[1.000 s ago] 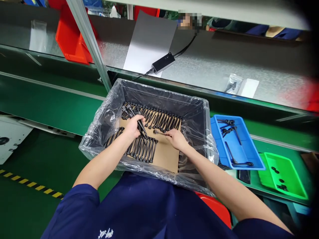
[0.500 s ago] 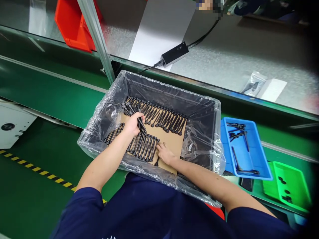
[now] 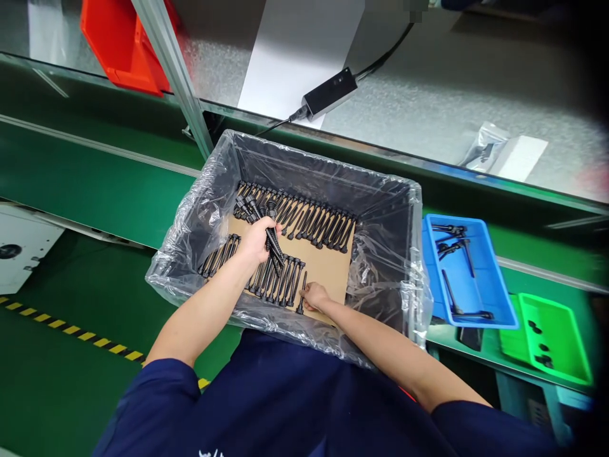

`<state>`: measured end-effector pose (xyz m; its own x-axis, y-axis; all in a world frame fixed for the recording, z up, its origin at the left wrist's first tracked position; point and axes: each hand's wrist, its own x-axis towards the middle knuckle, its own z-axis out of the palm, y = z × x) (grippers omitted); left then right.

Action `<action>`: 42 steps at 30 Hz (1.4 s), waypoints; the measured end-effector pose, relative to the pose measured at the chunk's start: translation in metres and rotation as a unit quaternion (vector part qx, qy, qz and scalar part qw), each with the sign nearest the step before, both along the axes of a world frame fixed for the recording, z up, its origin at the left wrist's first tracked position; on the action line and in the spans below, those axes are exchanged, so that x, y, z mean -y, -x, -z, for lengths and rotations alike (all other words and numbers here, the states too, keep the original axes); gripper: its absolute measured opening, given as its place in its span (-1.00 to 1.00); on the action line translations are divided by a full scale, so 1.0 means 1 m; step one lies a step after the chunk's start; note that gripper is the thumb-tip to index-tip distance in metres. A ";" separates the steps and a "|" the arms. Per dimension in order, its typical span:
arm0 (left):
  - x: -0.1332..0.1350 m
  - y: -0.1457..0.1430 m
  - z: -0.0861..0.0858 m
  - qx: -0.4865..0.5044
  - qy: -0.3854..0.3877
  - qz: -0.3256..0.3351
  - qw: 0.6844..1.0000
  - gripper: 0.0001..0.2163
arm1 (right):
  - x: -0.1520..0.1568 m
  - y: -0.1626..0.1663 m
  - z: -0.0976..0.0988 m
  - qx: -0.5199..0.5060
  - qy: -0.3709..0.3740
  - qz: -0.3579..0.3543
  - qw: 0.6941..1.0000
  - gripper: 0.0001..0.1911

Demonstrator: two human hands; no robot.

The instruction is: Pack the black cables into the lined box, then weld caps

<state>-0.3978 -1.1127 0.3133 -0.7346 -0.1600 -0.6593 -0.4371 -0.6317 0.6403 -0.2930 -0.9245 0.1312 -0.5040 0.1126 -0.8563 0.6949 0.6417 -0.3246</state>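
Grey plastic crate (image 3: 309, 181), lined with clear film, holds a brown cardboard sheet (image 3: 326, 270) on its floor. Black ribbed pins lie on the sheet in a far row (image 3: 309, 222) and a near row (image 3: 284, 282). Left hand (image 3: 254, 240) is closed round a bundle of pins (image 3: 250, 207) above the near row. Right hand (image 3: 314, 296), fingers drawn narrow, pinches a single pin (image 3: 302, 289) at that row's right end.

Factory assembly line, green conveyor belt (image 3: 95, 184), lined crate (image 3: 304, 171) of black parts, blue tray (image 3: 480, 279) and green tray (image 3: 561, 343) right, red bin (image 3: 118, 44) far left
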 end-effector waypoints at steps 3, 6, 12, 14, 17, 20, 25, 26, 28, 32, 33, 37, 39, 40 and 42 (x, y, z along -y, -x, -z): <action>0.001 0.001 0.000 0.015 0.008 0.001 1.000 -0.94 | 0.006 -0.002 0.002 -0.007 0.029 0.036 0.999 -0.73; 0.001 0.002 0.001 0.025 0.006 0.019 0.999 -0.94 | 0.007 0.000 -0.004 -0.005 0.053 0.051 0.997 -0.71; -0.006 -0.001 0.007 0.038 -0.009 0.059 0.998 -0.93 | 0.001 0.033 -0.045 -0.105 0.114 0.080 0.985 -0.73; -0.012 -0.005 0.010 0.027 -0.009 0.084 0.996 -0.93 | 0.006 0.048 -0.071 -0.201 0.237 0.140 0.940 -0.72; -0.021 -0.014 0.016 0.004 -0.011 0.129 0.992 -0.93 | 0.021 0.059 -0.108 -0.279 0.400 0.198 0.850 -0.55; -0.029 -0.023 0.022 -0.007 -0.005 0.162 0.987 -0.88 | 0.039 0.053 -0.127 -0.311 0.406 0.164 0.844 -0.54; -0.037 -0.027 0.028 -0.003 0.000 0.171 0.985 -0.86 | 0.045 0.046 -0.122 -0.369 0.329 0.201 0.845 -0.58; -0.038 -0.026 0.029 0.005 0.005 0.168 0.986 -0.87 | 0.041 0.049 -0.118 -0.370 0.329 0.223 0.840 -0.59; -0.039 -0.023 0.031 0.029 0.026 0.151 0.988 -0.88 | 0.027 0.060 -0.107 -0.360 0.331 0.284 0.825 -0.59; -0.034 -0.016 0.035 0.030 0.079 0.128 0.988 -0.89 | -0.003 0.078 -0.071 -0.250 0.204 0.316 0.892 -0.63; -0.033 -0.015 0.036 0.018 0.087 0.131 0.987 -0.89 | -0.007 0.078 -0.061 -0.206 0.155 0.295 0.920 -0.63; -0.028 -0.013 0.041 -0.019 0.096 0.171 0.980 -0.88 | -0.010 0.060 -0.026 -0.116 0.069 0.236 0.962 -0.60; -0.026 -0.013 0.043 -0.030 0.102 0.182 0.978 -0.86 | -0.006 0.049 -0.015 -0.104 0.055 0.212 0.970 -0.60; -0.025 -0.013 0.043 -0.037 0.107 0.184 0.976 -0.85 | -0.004 0.046 -0.012 -0.100 0.050 0.203 0.973 -0.61; -0.025 -0.013 0.044 -0.054 0.121 0.188 0.973 -0.84 | -0.002 0.043 -0.008 -0.086 0.034 0.174 0.980 -0.62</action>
